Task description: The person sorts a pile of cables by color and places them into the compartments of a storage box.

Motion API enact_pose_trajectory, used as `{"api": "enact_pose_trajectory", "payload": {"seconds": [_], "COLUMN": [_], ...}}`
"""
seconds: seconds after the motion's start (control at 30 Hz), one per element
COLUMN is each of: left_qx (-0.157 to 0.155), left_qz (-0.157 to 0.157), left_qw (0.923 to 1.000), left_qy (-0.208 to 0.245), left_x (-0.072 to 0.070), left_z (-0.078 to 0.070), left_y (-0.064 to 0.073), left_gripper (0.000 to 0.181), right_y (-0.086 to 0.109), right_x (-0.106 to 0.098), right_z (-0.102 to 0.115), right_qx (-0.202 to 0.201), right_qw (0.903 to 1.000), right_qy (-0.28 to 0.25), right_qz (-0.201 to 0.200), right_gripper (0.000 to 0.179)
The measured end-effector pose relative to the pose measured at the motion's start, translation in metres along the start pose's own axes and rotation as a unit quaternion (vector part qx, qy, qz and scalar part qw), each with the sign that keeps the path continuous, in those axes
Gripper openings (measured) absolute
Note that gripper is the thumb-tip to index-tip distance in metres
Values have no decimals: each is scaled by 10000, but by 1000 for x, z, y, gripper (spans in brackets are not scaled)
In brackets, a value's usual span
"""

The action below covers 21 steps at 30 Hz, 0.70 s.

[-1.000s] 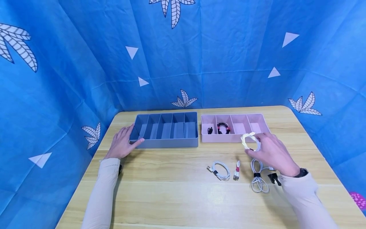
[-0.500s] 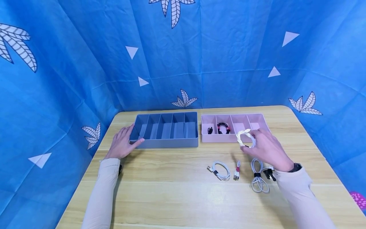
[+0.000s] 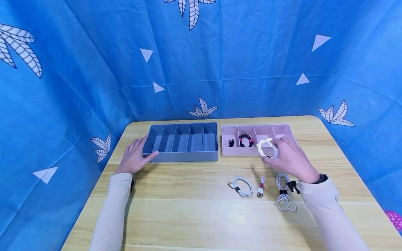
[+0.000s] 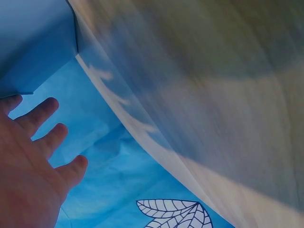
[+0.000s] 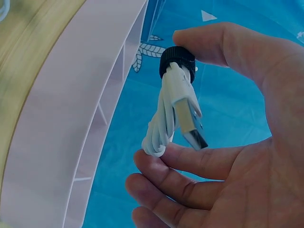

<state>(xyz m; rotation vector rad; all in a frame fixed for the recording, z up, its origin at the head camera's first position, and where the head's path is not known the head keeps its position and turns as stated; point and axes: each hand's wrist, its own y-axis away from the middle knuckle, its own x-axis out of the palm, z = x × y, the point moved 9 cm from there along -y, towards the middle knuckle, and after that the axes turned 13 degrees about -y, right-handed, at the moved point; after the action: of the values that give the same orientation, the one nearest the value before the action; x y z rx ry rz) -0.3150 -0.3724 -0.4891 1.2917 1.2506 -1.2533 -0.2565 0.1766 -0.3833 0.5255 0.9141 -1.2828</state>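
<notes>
My right hand (image 3: 290,158) pinches a coiled white USB cable (image 5: 164,109) between thumb and fingers. A black strap (image 5: 176,59) binds the coil by the thumb, and its metal plug (image 5: 190,126) points outward in the right wrist view. In the head view the coil overlaps the front wall of the pink divided tray (image 3: 240,151). At the left, my left hand (image 3: 133,157) lies at the near left corner of the blue divided tray (image 3: 180,157), fingers spread and thumb along its front. Its fingertips are right at the tray's edge in the left wrist view.
The pink tray holds a small black cable (image 3: 231,143) and a black coil with red ties (image 3: 246,140). In front lie a white looped cable (image 3: 246,186), a short red-tied cable (image 3: 260,186), a grey cable (image 3: 285,198) and a black clip-like piece (image 3: 293,187). Blue cloth hangs behind.
My right hand has moved left with the white USB cable, from the pink tray's right end toward its middle. The left hand has stayed in place.
</notes>
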Motion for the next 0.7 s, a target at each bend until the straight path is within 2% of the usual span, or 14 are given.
{"api": "enact_pose_trajectory", "payload": {"seconds": [0.23,0.5,0.7], "left_qx": [0,-16,22], "left_qz": [-1,31,34], "left_qw": [10000,10000,10000], "left_qy": [9,11,-37], "left_x": [-1,1,1], "left_z": [-1,1,0], "left_y": [0,0,0], "left_gripper": [102,102,101], "right_y": [-8,-17,-21], "right_x": [0,1,3], "right_z": [8,15,18], "right_qx": [-195,-370,-321], "right_qw": [9997,9993,9995], "right_qy": [102,85,56], "right_qz": [-89,-76,-20], "right_gripper": [34,35,37]}}
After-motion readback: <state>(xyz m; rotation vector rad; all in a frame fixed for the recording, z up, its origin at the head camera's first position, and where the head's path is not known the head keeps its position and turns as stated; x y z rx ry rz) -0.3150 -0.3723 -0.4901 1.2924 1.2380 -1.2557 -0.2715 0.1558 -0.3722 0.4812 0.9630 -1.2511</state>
